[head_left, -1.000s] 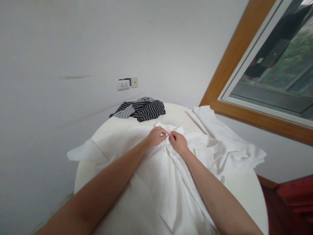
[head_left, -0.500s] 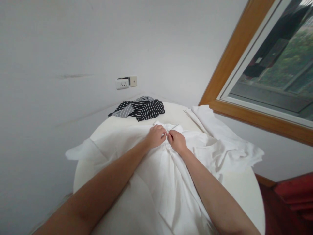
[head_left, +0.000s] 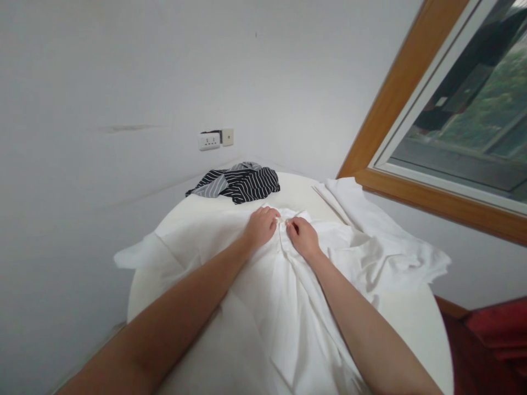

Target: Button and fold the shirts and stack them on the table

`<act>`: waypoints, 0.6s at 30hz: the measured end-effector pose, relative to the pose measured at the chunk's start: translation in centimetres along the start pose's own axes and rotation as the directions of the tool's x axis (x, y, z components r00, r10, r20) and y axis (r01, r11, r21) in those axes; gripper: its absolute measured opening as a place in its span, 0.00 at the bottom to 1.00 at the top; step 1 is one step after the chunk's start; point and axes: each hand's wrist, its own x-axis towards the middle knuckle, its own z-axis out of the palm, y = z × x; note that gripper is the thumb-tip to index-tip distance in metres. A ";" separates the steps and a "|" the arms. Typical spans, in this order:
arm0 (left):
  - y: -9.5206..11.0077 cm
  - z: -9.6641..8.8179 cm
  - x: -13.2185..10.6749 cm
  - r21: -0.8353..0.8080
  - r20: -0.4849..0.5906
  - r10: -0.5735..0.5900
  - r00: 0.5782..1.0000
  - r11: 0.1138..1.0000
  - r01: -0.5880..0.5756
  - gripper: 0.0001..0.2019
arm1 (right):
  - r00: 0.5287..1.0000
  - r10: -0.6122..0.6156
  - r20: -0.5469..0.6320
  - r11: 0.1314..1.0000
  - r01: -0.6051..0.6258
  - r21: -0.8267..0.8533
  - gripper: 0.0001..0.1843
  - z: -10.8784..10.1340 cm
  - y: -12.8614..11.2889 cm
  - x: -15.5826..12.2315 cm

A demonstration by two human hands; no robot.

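A white shirt [head_left: 288,291] lies spread over a round white table [head_left: 407,318], its collar end toward the wall. My left hand [head_left: 260,226] and my right hand [head_left: 303,237] meet at the shirt's front opening just below the collar. Each hand pinches the cloth edge with fingers closed, fingertips nearly touching. Both forearms reach across the shirt from the near side.
A black-and-white striped garment [head_left: 241,183] lies bunched at the table's far edge by the wall. A wall socket [head_left: 209,141] sits above it. A wood-framed window [head_left: 415,159] is on the right, and something red [head_left: 494,329] lies low at the right.
My hands stay pinched together at the shirt's front, shifting only slightly. The view has moved a little.
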 end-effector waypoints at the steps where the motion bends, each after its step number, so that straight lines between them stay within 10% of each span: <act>1: -0.2 0.0 0.0 -0.006 0.017 0.016 1.000 1.000 -0.016 0.12 | 1.000 -0.030 -0.007 0.999 0.030 0.016 0.10 0.0 0.1 0.0; 18: -0.3 0.0 0.1 0.097 0.108 0.122 0.987 0.986 -0.133 0.09 | 0.994 -0.107 0.018 0.994 0.107 -0.001 0.10 0.2 0.9 0.0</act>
